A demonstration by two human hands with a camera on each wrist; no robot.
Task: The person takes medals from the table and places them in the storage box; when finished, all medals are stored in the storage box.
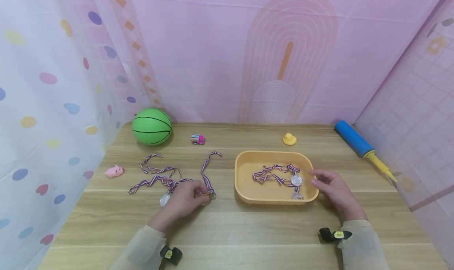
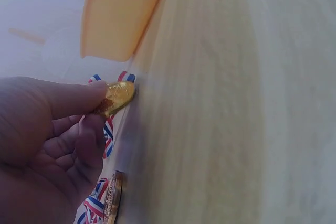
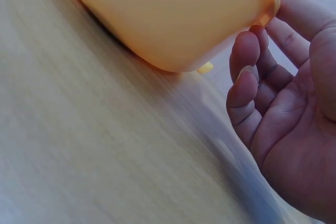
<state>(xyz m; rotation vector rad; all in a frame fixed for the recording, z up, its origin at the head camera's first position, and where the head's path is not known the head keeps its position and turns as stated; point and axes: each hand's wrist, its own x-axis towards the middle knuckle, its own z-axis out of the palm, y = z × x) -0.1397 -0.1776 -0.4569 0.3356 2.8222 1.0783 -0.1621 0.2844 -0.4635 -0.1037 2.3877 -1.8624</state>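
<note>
My left hand [image 1: 186, 199] pinches a gold medal [image 2: 118, 97] by its edge between thumb and finger, low over the table. Its striped red, white and blue ribbon [image 1: 205, 177] trails away behind the hand. Close under that hand stands a bronze-coloured medal [image 2: 113, 199] in the left wrist view. A silver medal [image 1: 164, 200] lies left of the hand among tangled ribbons [image 1: 156, 179]. On the right, my right hand [image 1: 335, 189] holds the rim of a yellow plastic basin [image 1: 244, 197], fingers bent at its right end. Inside lie two silver medals [image 1: 296, 180] with ribbons.
Along the back stand a green ball [image 1: 151, 126], a small pink toy truck [image 1: 198, 139] and a yellow rubber duck [image 1: 289, 139]. A pink toy pig [image 1: 114, 171] lies at the left edge. A blue and yellow pump [image 1: 354, 139] lies at the right edge.
</note>
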